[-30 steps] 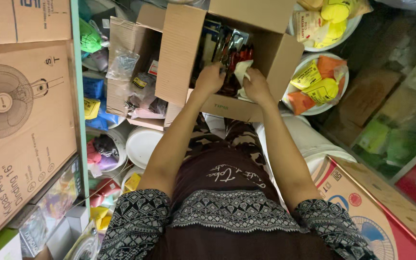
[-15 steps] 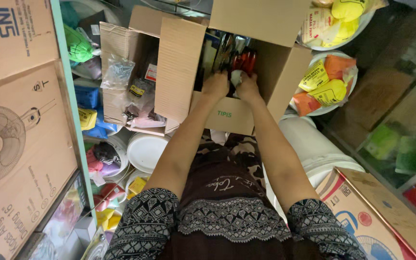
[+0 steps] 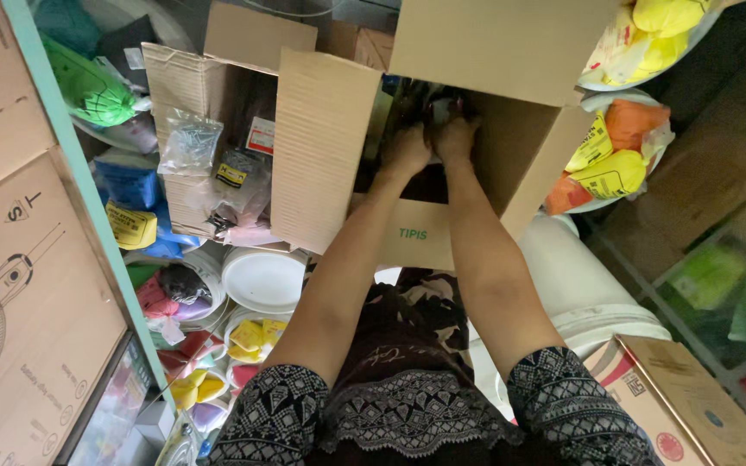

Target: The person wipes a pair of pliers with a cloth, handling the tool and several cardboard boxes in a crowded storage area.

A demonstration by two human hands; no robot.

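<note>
Both my arms reach into an open brown cardboard box [image 3: 321, 164] in front of me. My left hand [image 3: 407, 148] and my right hand [image 3: 458, 136] are side by side deep inside it, fingers curled among dark packed items [image 3: 442, 108] that I cannot make out. The box's flaps stand up around my wrists. Shadow hides the fingertips and what they touch.
A second open carton [image 3: 185, 95] with small plastic bags of hardware stands to the left. White buckets [image 3: 262, 278] with coloured items sit below it. Large printed cartons [image 3: 19, 285] line the left side. Bags of yellow and orange goods [image 3: 615, 164] lie at the right, and a white bucket [image 3: 589, 293] stands by my right arm.
Both hands have gone deeper into the box, and the white item seen near my right hand earlier is out of sight. The view has shifted closer over the box.
</note>
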